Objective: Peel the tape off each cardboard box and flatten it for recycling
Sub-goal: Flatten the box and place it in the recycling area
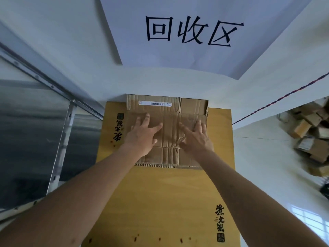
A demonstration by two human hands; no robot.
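A flattened brown cardboard box [169, 107] with a white barcode label [154, 103] lies at the far end of a large yellow cardboard sheet [160, 202] printed with black characters. My left hand [142, 134] presses flat on the left half of the flattened box, fingers spread and straight. My right hand [195, 138] presses flat on its right half, fingers straight. Both arms reach forward over the yellow sheet. I see no tape on the box.
A white sign [192, 32] with large black characters hangs on the wall ahead. A pile of several small cardboard boxes [309, 136] lies on the floor at the right. A metal-framed panel [35, 131] stands at the left. A red-and-black cord [279, 99] runs diagonally at the right.
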